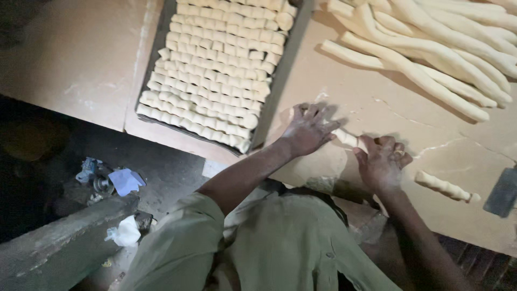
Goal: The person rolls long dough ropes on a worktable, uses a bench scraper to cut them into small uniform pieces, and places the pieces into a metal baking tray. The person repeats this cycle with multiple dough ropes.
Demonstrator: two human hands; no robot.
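Both hands work one dough rope (349, 139) on the table (377, 97). The left hand (308, 129) lies flat, fingers spread and released, palm pressing the rope's left end. The right hand (382, 161), just right of it, is curled around the rope's other end, grasping it; only a short stretch of rope shows between the two hands. A cut piece (444, 187) lies on the table just right of the right hand, apart from it. A dark scraper (503, 191) rests at the right edge. Far right, a pile of long ropes (431, 48) lies well apart from the hands. Far left of the left hand, a tray (280, 81) holds rows of cut pieces (215, 70).
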